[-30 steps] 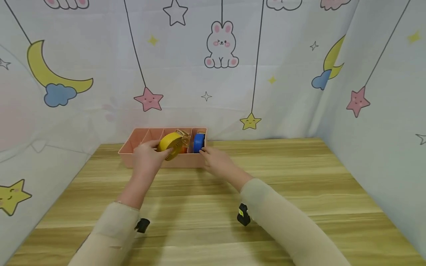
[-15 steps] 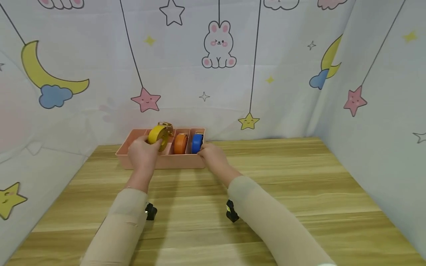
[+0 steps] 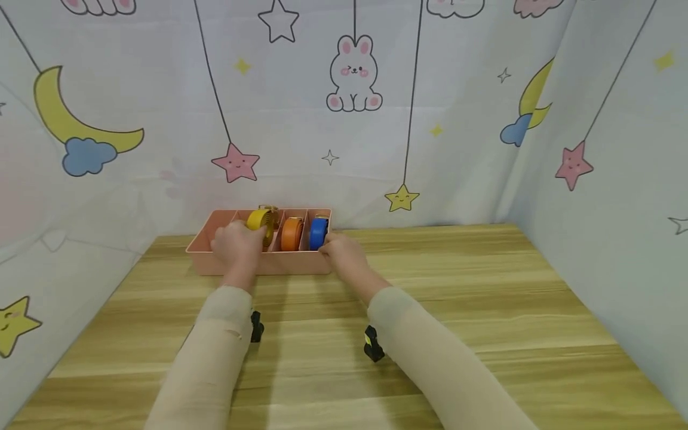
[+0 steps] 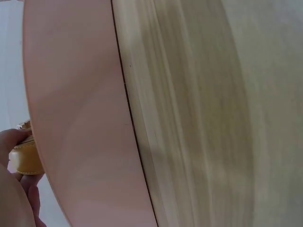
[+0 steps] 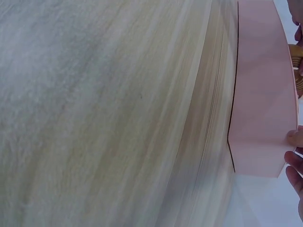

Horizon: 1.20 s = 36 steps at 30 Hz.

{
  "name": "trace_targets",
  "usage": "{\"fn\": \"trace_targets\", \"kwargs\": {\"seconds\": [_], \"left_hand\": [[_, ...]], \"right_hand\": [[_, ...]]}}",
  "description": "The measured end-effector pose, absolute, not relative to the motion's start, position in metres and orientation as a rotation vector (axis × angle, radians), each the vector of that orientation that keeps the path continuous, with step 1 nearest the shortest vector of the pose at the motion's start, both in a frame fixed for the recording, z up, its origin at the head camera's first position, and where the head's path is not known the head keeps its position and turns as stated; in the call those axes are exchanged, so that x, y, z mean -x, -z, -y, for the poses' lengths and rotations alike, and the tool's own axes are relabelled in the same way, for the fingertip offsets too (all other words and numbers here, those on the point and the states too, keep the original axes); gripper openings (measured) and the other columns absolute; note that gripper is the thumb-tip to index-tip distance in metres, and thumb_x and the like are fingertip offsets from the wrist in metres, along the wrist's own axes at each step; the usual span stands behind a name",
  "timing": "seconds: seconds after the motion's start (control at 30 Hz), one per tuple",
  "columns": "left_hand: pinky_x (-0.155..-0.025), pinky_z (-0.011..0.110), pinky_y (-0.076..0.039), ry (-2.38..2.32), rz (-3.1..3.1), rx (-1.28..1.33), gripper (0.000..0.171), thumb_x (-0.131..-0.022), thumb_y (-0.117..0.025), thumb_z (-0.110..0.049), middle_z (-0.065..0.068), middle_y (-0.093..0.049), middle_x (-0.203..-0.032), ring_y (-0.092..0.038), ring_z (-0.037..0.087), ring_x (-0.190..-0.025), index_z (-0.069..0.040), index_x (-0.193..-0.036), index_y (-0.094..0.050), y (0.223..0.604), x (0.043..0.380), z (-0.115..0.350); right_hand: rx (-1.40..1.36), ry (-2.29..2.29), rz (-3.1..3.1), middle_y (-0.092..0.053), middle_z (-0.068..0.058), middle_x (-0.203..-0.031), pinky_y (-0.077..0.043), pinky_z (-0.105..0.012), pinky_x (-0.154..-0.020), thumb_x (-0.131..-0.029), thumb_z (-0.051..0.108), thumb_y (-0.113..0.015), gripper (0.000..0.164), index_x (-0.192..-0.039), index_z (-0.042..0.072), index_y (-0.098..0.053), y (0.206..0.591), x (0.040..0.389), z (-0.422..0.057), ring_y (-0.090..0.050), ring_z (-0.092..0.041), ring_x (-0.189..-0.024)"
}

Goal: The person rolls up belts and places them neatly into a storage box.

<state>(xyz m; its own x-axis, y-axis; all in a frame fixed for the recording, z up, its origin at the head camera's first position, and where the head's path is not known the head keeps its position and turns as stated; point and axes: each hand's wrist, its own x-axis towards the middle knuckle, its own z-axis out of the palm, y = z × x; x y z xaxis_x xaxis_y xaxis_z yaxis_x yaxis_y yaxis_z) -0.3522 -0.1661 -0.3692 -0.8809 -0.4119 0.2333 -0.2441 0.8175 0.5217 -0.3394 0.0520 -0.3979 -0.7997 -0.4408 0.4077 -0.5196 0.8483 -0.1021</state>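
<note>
My left hand (image 3: 236, 246) pinches a rolled yellow belt (image 3: 258, 220) with a gold buckle, its lower part down inside a compartment of the pink divided box (image 3: 292, 264). In the left wrist view, thumb and fingers close on the yellow belt (image 4: 27, 160) just past the box's rim. My right hand (image 3: 346, 253) grips the box's front right corner, thumb on the front wall, as the right wrist view shows. A rolled orange belt (image 3: 291, 235) stands in the compartment to the right of the yellow one. In the rightmost compartment sits a rolled blue belt (image 3: 318, 232).
The box stands at the back of a wood-grain table (image 3: 430, 286), close to a white cloth backdrop (image 3: 301, 119) with cartoon prints. Further compartments (image 3: 217, 222) lie at the box's left end. Black wrist cameras (image 3: 373, 344) hang below both sleeves.
My left hand has moved the yellow belt left, off from in front of the orange one, then down into the compartment. The right hand keeps its hold on the box corner.
</note>
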Motion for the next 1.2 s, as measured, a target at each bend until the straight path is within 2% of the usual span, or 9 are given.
{"fn": "trace_targets", "kwargs": {"seconds": [0.17,0.37,0.53,0.9,1.2], "left_hand": [[-0.086,0.050,-0.034,0.556,2.743,-0.511,0.048,-0.090,-0.063,-0.049,0.016,-0.064,-0.091,-0.051,0.036,-0.095,-0.001,-0.093,-0.069,0.374,0.359,0.167],[-0.086,0.053,-0.035,0.446,2.829,-0.481,0.049,-0.089,-0.064,-0.049,0.017,-0.065,-0.096,-0.052,0.037,-0.096,-0.001,-0.097,-0.069,0.376,0.368,0.166],[-0.093,0.056,-0.030,0.365,2.882,-0.436,0.047,-0.089,-0.064,-0.048,0.018,-0.065,-0.101,-0.051,0.038,-0.101,-0.002,-0.095,-0.069,0.377,0.377,0.167],[-0.098,0.056,-0.026,0.322,2.939,-0.427,0.042,-0.091,-0.063,-0.044,0.017,-0.064,-0.097,-0.047,0.039,-0.107,-0.002,-0.090,-0.068,0.379,0.386,0.163],[-0.103,0.063,-0.019,0.341,2.932,-0.400,0.039,-0.091,-0.064,-0.042,0.018,-0.066,-0.099,-0.045,0.041,-0.112,-0.004,-0.089,-0.069,0.380,0.388,0.160]], "right_hand": [[-0.707,-0.295,2.647,-0.062,0.001,-0.084,-0.049,-0.027,-0.065,-0.090,0.011,-0.069,0.010,-0.089,0.014,-0.078,0.401,0.340,-0.051,-0.059,-0.014,-0.075],[-0.715,-0.341,2.636,-0.061,0.001,-0.084,-0.048,-0.024,-0.065,-0.091,0.010,-0.069,0.011,-0.090,0.013,-0.079,0.403,0.339,-0.051,-0.059,-0.013,-0.074],[-0.714,-0.352,2.630,-0.062,0.000,-0.086,-0.049,-0.024,-0.065,-0.091,0.011,-0.068,0.011,-0.092,0.012,-0.079,0.404,0.338,-0.051,-0.060,-0.013,-0.075],[-0.722,-0.374,2.622,-0.062,0.001,-0.089,-0.050,-0.023,-0.066,-0.092,0.012,-0.068,0.011,-0.095,0.012,-0.079,0.405,0.337,-0.050,-0.062,-0.013,-0.078],[-0.697,-0.372,2.615,-0.061,0.002,-0.086,-0.048,-0.023,-0.064,-0.092,0.013,-0.068,0.011,-0.093,0.013,-0.079,0.406,0.340,-0.051,-0.060,-0.013,-0.076]]}}
